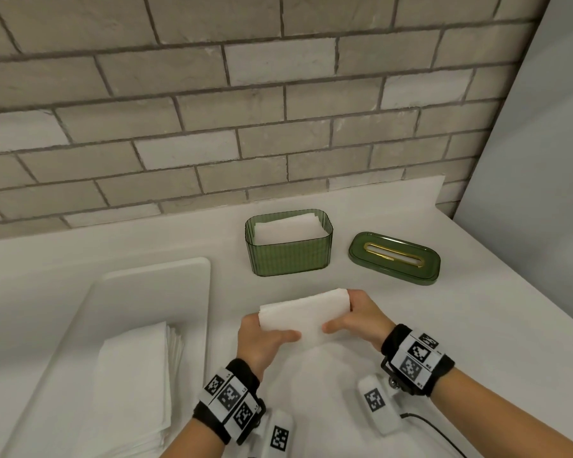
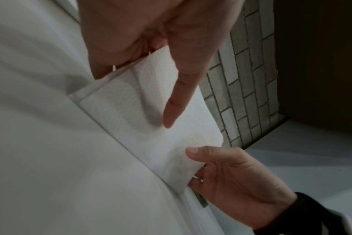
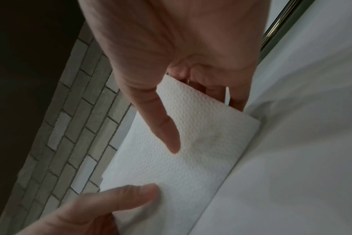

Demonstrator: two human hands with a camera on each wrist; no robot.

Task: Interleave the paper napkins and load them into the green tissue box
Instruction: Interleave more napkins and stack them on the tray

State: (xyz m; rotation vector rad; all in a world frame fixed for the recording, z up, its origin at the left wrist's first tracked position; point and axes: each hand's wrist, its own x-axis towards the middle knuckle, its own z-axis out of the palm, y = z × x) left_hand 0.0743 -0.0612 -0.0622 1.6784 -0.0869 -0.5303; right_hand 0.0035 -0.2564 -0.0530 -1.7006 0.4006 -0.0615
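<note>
A folded white napkin bundle (image 1: pixel 303 317) is held just above the white counter between both hands. My left hand (image 1: pixel 265 338) grips its left end, thumb on top and fingers beneath. My right hand (image 1: pixel 354 317) grips the right end the same way. In the left wrist view the napkin bundle (image 2: pixel 143 114) lies under my left thumb, with the right hand (image 2: pixel 227 174) at its far end. In the right wrist view the embossed napkin bundle (image 3: pixel 191 143) spans between both thumbs. The green tissue box (image 1: pixel 290 251) stands open behind, with white napkins inside. Its green lid (image 1: pixel 394 257) lies to the right.
A white tray (image 1: pixel 192 276) at the left holds a stack of flat napkins (image 1: pixel 136 381). A grey brick wall (image 1: pixel 212 110) backs the counter. A pale panel (image 1: pixel 543 160) closes the right side. A black cable (image 1: pixel 434 428) trails near my right forearm.
</note>
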